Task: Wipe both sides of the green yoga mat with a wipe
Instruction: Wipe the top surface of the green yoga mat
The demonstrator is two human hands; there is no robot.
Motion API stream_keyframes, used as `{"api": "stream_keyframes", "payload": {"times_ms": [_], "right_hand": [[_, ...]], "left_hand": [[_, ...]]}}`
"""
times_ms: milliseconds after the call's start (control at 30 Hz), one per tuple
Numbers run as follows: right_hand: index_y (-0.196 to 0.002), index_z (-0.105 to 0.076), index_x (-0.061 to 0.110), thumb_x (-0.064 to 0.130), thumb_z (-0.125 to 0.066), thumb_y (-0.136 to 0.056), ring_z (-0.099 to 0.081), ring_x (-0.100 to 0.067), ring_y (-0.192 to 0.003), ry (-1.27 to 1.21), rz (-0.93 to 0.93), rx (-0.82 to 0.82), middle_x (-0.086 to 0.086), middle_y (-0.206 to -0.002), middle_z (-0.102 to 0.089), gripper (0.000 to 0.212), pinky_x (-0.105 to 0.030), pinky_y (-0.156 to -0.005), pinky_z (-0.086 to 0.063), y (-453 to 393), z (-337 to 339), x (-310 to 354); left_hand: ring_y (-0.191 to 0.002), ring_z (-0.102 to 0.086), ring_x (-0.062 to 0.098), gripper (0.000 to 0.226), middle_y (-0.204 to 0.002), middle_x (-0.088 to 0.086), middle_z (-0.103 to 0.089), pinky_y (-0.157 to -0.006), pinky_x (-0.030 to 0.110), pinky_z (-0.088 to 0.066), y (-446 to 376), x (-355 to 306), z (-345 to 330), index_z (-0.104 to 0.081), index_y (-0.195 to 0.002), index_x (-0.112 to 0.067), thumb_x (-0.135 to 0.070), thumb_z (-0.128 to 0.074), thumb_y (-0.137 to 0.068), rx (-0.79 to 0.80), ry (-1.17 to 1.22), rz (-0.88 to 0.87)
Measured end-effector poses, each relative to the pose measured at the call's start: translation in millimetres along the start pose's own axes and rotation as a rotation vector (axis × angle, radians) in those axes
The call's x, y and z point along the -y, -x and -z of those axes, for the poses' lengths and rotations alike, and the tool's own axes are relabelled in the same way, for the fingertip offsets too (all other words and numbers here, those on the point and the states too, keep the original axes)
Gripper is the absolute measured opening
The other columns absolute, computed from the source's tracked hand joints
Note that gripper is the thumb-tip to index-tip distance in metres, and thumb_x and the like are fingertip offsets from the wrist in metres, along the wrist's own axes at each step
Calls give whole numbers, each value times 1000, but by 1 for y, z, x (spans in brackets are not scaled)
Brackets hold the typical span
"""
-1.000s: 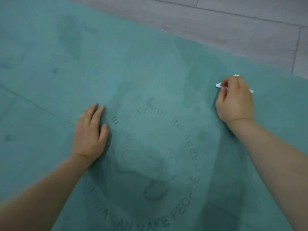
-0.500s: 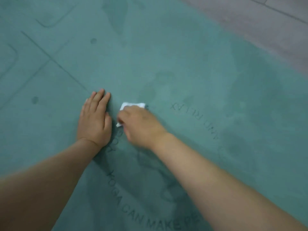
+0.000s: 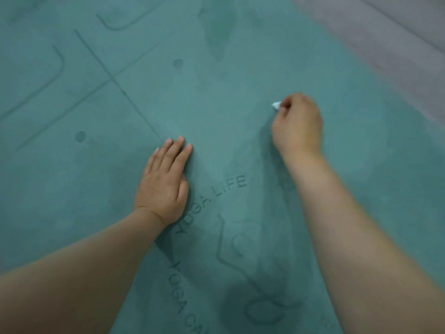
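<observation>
right hand now at right of centre, no longer beside the left, clenched over small white wipe on the flat green embossed yoga mat. left hand flat, fingers straight, same spot near "yoga life".

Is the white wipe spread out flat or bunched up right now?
Bunched up: only a small corner of the white wipe pokes from the right hand gripping it.

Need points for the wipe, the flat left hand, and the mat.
wipe (image 3: 276, 105), head view, white corner showing past the fingers.
left hand (image 3: 161, 186), head view, back of hand.
green yoga mat (image 3: 228, 131), head view, bare surface between the hands.
</observation>
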State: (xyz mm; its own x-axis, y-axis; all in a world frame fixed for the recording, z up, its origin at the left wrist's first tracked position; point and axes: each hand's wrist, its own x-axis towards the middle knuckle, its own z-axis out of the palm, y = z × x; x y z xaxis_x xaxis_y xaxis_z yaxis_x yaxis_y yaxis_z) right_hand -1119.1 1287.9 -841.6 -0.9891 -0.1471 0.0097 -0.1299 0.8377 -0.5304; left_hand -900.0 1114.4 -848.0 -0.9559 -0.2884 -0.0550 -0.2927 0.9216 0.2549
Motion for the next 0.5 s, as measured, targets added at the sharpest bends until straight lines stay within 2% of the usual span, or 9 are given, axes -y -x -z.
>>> {"api": "stream_keyframes", "payload": {"times_ms": [33, 133, 167, 233, 267, 333, 367, 433, 500], "right_hand": [[-90, -64, 11, 11, -45, -85, -58, -31, -98, -72, 198, 101, -12, -103, -62, 20, -38, -83, -42, 28, -10, 20], [-85, -63, 12, 9, -51, -79, -57, -29, -86, -121, 780, 569, -9, -93, -59, 14, -39, -74, -46, 115, -15, 48], [-87, -62, 11, 8, -54, -78, -55, -29, -83, -103, 912, 657, -9, -91, -57, 12, -39, -71, -46, 128, -10, 45], [-91, -59, 10, 10, -57, -82, -55, -30, -82, -81, 1028, 691, -10, -92, -56, 9, -39, -68, -46, 116, -3, 31], [-91, -57, 11, 13, -56, -85, -56, -31, -84, -86, 1018, 657, -10, -96, -56, 7, -39, -69, -47, 98, -2, 24], [-93, -54, 14, 22, -49, -91, -57, -31, -91, -85, 874, 520, -9, -102, -57, 10, -38, -75, -47, 50, -1, 9], [-96, -54, 13, 25, -47, -92, -56, -32, -94, -48, 736, 390, -10, -103, -58, 15, -36, -77, -44, 21, 1, -2], [-107, -54, 7, 27, -49, -91, -56, -32, -98, 4, 341, 104, -14, -107, -60, 26, -32, -78, -39, -34, 14, -28], [-109, -56, 5, 29, -52, -88, -59, -28, -99, -6, -26, -4, -13, -107, -64, 32, -24, -73, -37, -67, 25, -44]], "left_hand": [[-147, -23, 27, 65, -158, 10, -33, -123, 36, -9, -1, 1, 0, -37, -150, -10, -21, -33, -86, -1, -4, -2], [-146, -26, 29, 65, -157, 11, -34, -122, 37, -11, -1, 1, -1, -39, -149, -9, -23, -34, -86, 0, 1, -18], [-146, -26, 29, 66, -157, 11, -35, -122, 37, -11, -2, 1, -1, -40, -149, -9, -23, -35, -85, -6, 3, -17], [-146, -27, 29, 66, -157, 11, -35, -122, 39, -13, -3, 1, -1, -41, -148, -8, -22, -34, -84, -8, -5, -16], [-146, -27, 29, 66, -157, 10, -35, -122, 39, -13, -3, 1, -1, -40, -148, -9, -22, -34, -84, -4, -10, -18], [-147, -26, 29, 67, -157, 10, -34, -122, 39, -12, -3, 1, 0, -39, -149, -9, -22, -34, -83, 6, -18, -18], [-147, -25, 28, 67, -157, 10, -34, -122, 39, -11, -3, 1, 0, -39, -149, -10, -22, -33, -84, 11, -23, -18], [-148, -24, 28, 68, -158, 9, -32, -123, 40, -12, -4, 0, 0, -38, -150, -10, -23, -32, -83, 24, -31, -18], [-148, -23, 27, 69, -159, 9, -31, -123, 41, -12, -4, -1, 1, -37, -150, -10, -23, -31, -82, 26, -29, -11]]}}
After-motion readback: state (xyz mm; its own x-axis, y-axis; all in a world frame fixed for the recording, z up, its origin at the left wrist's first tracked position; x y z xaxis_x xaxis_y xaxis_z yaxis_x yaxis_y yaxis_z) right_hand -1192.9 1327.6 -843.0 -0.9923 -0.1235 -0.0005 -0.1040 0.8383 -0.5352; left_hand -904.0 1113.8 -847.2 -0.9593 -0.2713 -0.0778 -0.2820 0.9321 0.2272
